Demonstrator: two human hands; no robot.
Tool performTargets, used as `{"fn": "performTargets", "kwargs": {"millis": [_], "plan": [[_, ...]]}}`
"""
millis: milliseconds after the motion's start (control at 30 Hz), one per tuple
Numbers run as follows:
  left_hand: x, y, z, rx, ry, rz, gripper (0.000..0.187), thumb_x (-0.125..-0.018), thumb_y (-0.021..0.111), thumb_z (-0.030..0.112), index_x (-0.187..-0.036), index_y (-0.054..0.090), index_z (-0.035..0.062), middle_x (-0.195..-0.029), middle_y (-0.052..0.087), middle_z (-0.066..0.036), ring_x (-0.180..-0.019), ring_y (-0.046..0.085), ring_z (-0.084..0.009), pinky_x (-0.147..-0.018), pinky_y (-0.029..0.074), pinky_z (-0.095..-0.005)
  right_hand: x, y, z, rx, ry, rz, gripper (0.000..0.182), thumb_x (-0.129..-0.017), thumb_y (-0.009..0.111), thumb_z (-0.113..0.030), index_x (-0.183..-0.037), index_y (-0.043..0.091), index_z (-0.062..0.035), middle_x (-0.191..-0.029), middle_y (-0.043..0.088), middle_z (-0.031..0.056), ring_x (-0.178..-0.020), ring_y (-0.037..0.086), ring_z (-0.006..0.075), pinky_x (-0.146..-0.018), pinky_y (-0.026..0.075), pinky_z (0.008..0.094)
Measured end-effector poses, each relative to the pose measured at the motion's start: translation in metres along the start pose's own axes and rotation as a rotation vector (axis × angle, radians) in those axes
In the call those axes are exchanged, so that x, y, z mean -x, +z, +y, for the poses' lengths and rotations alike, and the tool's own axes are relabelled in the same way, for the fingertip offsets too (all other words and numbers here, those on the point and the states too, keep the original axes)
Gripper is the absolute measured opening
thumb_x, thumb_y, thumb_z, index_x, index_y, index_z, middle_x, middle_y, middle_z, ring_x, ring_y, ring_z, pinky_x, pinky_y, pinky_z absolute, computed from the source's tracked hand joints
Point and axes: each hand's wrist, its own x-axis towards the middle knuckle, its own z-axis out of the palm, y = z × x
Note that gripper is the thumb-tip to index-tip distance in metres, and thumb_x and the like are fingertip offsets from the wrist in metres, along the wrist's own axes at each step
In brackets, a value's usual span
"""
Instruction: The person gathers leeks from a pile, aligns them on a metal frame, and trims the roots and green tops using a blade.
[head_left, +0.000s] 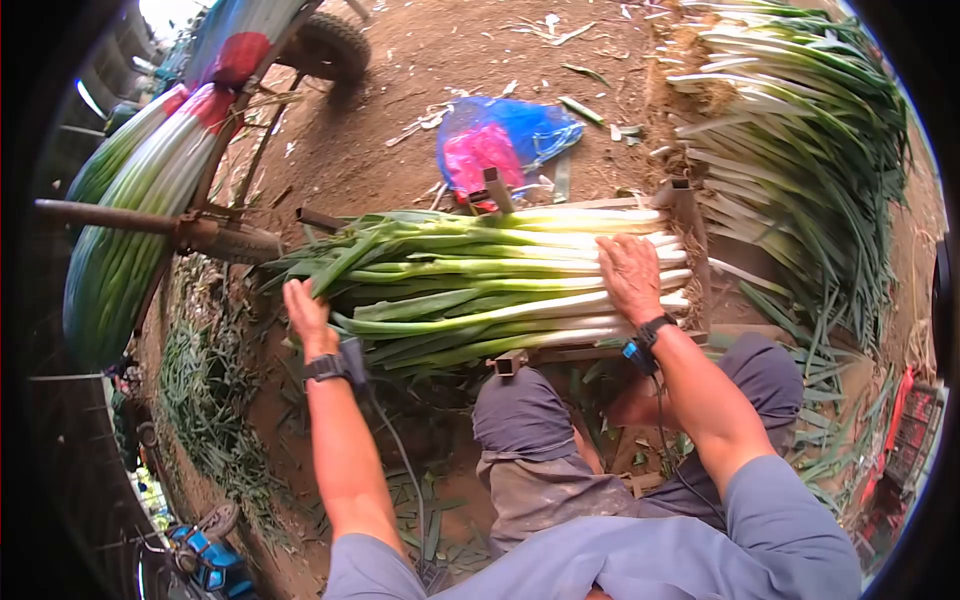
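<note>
A thick pile of long green onions [450, 270] lies across a low rack with upright metal posts [497, 190], white root ends to the right and green leaves to the left. My right hand [630, 275] rests on top of the white stalks near the roots, its fingers extended. At the leafy end, my left hand [307, 315] touches the side of the leaves, with fingers stretched upward and their tips partly hard to make out. Each wrist wears a dark strap with a cable.
Another large heap of green onions [790, 160] lies on the ground at right. Tied bundles [165, 190] hang on a metal frame at left, near a wheel [335, 48]. Blue and pink plastic bags [500, 140] lie behind the rack. Leaf scraps [215, 410] cover the ground at left.
</note>
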Motion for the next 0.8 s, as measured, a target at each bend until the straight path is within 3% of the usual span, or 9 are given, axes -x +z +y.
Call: {"fn": "performTargets", "kwargs": {"millis": [100,167,233,300,400,433,567,700,800], "plan": [[-0.047,-0.079,0.026,-0.453,-0.002,0.075,0.062,-0.105,0.051,0.042,-0.146,0.047,-0.0052,-0.148,0.052,-0.019,-0.132,0.052,-0.0282,-0.112,0.038,-0.0381,-0.001,0.004,0.002,0.035,0.021,-0.015,0.030,-0.098,0.059,-0.029,-0.126,0.069,-0.0200,-0.121,0.063,0.0118,-0.120,0.055,0.0294,-0.111,0.033,0.0508],[-0.048,-0.088,0.041,-0.549,0.179,0.201,0.063,-0.101,0.058,0.040,-0.145,0.049,-0.0045,-0.140,0.056,-0.022,-0.125,0.055,-0.0306,-0.109,0.040,-0.0439,-0.004,0.009,0.006,0.091,0.012,0.021,0.031,-0.098,0.059,-0.029,-0.127,0.068,-0.0208,-0.121,0.062,0.0133,-0.121,0.055,0.0313,-0.112,0.033,0.0506],[-0.001,-0.053,0.089,-0.788,0.193,0.178,0.063,-0.100,0.063,0.035,-0.153,0.043,0.0080,-0.143,0.054,-0.024,-0.099,0.070,-0.0287,-0.070,0.058,-0.0360,-0.006,0.014,0.006,0.108,0.078,-0.031,0.034,-0.100,0.056,-0.032,-0.130,0.067,-0.0221,-0.129,0.060,0.0148,-0.129,0.051,0.0322,-0.116,0.030,0.0511],[-0.006,-0.045,0.080,-0.704,0.496,0.146,0.058,-0.100,0.064,0.031,-0.152,0.045,0.0129,-0.141,0.055,-0.023,-0.083,0.071,-0.0235,-0.054,0.055,-0.0289,-0.008,0.015,0.003,0.119,0.089,0.001,0.034,-0.100,0.056,-0.032,-0.130,0.066,-0.0220,-0.132,0.059,0.0140,-0.131,0.050,0.0315,-0.118,0.028,0.0510],[-0.003,-0.012,0.078,-0.377,0.529,0.191,0.050,-0.103,0.061,0.028,-0.146,0.049,0.0059,-0.133,0.062,-0.016,-0.096,0.070,-0.0221,-0.076,0.058,-0.0322,-0.006,0.015,0.004,0.051,0.096,0.038,0.034,-0.099,0.056,-0.032,-0.129,0.067,-0.0208,-0.131,0.060,0.0128,-0.131,0.050,0.0306,-0.119,0.027,0.0508],[-0.003,0.009,0.079,-0.448,0.892,0.245,0.040,-0.103,0.060,0.024,-0.137,0.058,0.0032,-0.121,0.068,-0.012,-0.103,0.068,-0.0233,-0.089,0.055,-0.0358,-0.007,0.015,0.003,0.054,0.095,0.034,0.034,-0.099,0.056,-0.032,-0.129,0.067,-0.0208,-0.131,0.060,0.0128,-0.131,0.050,0.0306,-0.119,0.027,0.0508],[0.080,0.104,0.090,-0.745,0.953,-0.433,0.025,-0.099,0.061,0.022,-0.110,0.072,0.0022,-0.113,0.070,-0.013,-0.106,0.066,-0.0311,-0.096,0.052,-0.0407,-0.009,0.008,0.003,0.033,0.113,-0.011,0.035,-0.099,0.056,-0.031,-0.129,0.067,-0.0192,-0.132,0.060,0.0126,-0.132,0.050,0.0304,-0.120,0.027,0.0503],[0.119,0.188,0.008,-1.172,1.233,-0.738,0.048,-0.096,0.061,0.047,-0.124,0.069,0.0090,-0.136,0.062,-0.015,-0.135,0.051,-0.0311,-0.121,0.025,-0.0481,-0.007,0.015,0.007,0.035,0.104,0.018,0.036,-0.098,0.056,-0.030,-0.130,0.067,-0.0190,-0.134,0.059,0.0137,-0.134,0.049,0.0323,-0.120,0.027,0.0503],[0.124,0.206,-0.007,-1.133,1.307,-0.680,0.055,-0.093,0.061,0.054,-0.125,0.069,0.0097,-0.131,0.063,-0.015,-0.128,0.054,-0.0316,-0.116,0.031,-0.0476,-0.007,0.015,0.009,0.038,0.101,0.019,0.037,-0.097,0.056,-0.029,-0.131,0.067,-0.0188,-0.136,0.059,0.0142,-0.135,0.048,0.0329,-0.120,0.027,0.0505]]}}
